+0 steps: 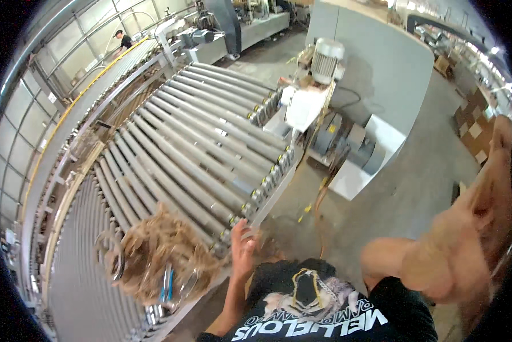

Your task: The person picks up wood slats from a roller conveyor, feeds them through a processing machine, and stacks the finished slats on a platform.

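Loose tangle of thin tan wood strips (pixel 156 259) lies on the near end of the roller conveyor (pixel 210 142), just left of the left hand (pixel 243 246), which rests open with fingers spread at the conveyor's near edge, touching or almost touching the pile's fringe. The right hand (pixel 501 142) is raised at far right, blurred, so whether it is clenched or released I cannot tell. Judged light, springy and brittle, apt to shed slivers; best gathered from beneath the dense middle with both hands, not by loose ends.
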`<state>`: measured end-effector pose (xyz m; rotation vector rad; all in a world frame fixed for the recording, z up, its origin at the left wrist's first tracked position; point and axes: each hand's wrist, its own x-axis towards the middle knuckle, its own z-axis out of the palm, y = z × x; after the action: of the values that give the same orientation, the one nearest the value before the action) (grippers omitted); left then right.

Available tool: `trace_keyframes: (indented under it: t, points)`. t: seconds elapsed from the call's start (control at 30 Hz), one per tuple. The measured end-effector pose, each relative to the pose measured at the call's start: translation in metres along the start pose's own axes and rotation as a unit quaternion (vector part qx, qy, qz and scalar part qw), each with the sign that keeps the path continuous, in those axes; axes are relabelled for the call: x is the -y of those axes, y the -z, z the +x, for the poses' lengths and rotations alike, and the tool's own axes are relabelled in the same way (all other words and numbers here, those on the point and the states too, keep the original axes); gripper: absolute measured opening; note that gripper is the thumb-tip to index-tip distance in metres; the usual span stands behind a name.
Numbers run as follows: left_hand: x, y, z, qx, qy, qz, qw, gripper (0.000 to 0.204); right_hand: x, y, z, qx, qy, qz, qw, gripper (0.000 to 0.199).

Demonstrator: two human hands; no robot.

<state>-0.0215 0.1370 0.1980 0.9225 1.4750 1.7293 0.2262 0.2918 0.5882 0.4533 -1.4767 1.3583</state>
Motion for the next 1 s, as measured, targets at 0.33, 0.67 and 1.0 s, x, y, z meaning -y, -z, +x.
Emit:
trace_keyframes:
  t: [0.33,0.67,1.0]
  points:
    - [0.026,0.029,0.117,-0.137,-0.014,-0.012,0.99,0.082,-0.098,0.049,0.096,0.065,-0.012,-0.058,0.996,0.062]
    - [0.045,0.014,0.149,-0.211,0.019,-0.001,0.977,0.093,-0.138,0.128,0.127,0.081,0.007,-0.03,0.996,0.058]
    - [0.034,-0.032,0.198,-0.196,0.013,0.066,0.978,0.084,-0.148,0.211,0.136,0.072,0.031,0.019,0.997,0.053]
